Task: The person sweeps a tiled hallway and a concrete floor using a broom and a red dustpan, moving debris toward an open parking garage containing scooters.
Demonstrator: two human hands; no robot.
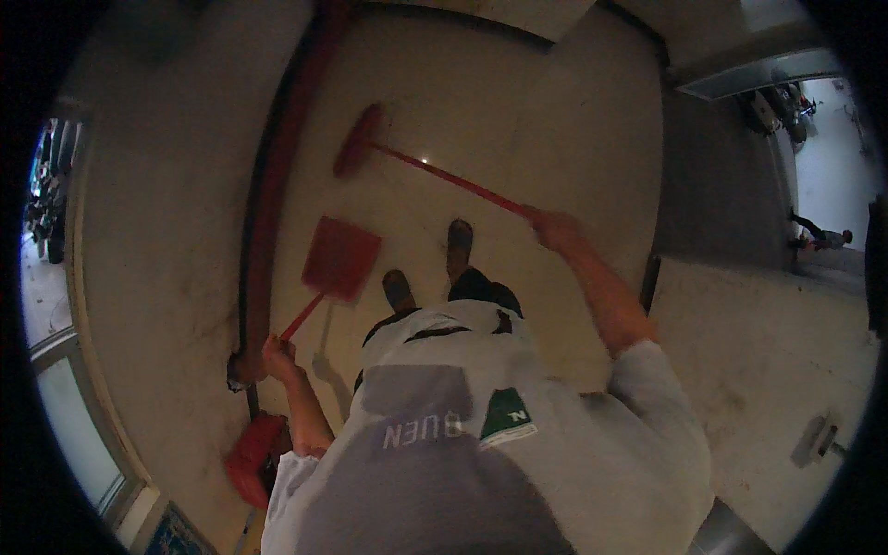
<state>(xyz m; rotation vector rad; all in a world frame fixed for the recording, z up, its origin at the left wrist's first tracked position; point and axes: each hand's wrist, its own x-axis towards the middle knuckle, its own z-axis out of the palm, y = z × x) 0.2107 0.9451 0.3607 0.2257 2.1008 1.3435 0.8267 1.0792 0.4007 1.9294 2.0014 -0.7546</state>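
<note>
My left hand is closed round the thin handle of a red dustpan, whose square pan is at floor level ahead and to the left of my feet. In my right hand is the red handle of a broom. That handle slants away to the left, down to a red broom head on the pale floor. The broom head lies beyond the pan, apart from it. Both of my hands are slightly blurred.
A dark red band runs along the base of the left wall. Behind my left arm stands a red container. A pale door with a knob is at the right, near a doorway where another person is visible outside. Windows line the far left.
</note>
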